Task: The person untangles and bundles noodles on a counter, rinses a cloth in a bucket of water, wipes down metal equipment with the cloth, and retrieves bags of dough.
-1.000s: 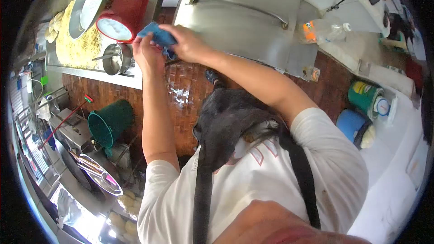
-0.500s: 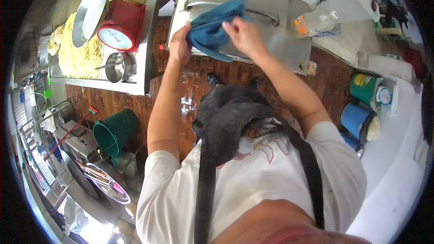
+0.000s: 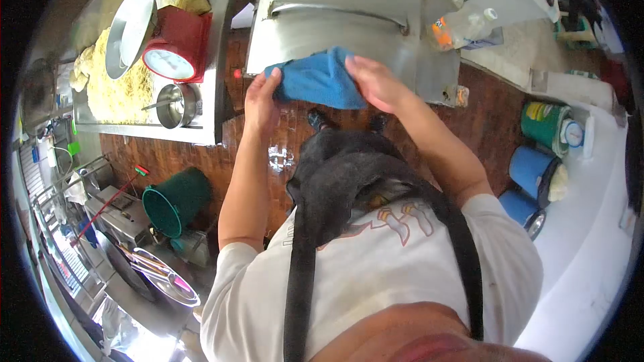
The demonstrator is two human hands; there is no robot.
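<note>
A blue cloth [image 3: 315, 80] is stretched between my two hands, folded into a rough rectangle in front of the apron. My left hand [image 3: 263, 97] grips its left end with the thumb on top. At the other end my right hand [image 3: 378, 84] holds the cloth, its fingers partly behind the fabric. Just beyond the cloth is a stainless steel lid [image 3: 335, 37] with a long bar handle [image 3: 339, 12]. The cloth hangs at the lid's near edge; whether it touches the metal I cannot tell.
On the left, a steel table [image 3: 201, 131] bears a red scale [image 3: 178, 47] with a round pan, a heap of noodles [image 3: 124, 87] and a metal pot [image 3: 176, 106]. A plastic bottle [image 3: 463, 29] lies right of the lid. A green bin [image 3: 176, 201] stands on the brown floor.
The bunched cloth has been spread and folded flatter, and it has come down closer to my body. My right hand has moved to the cloth's right end.
</note>
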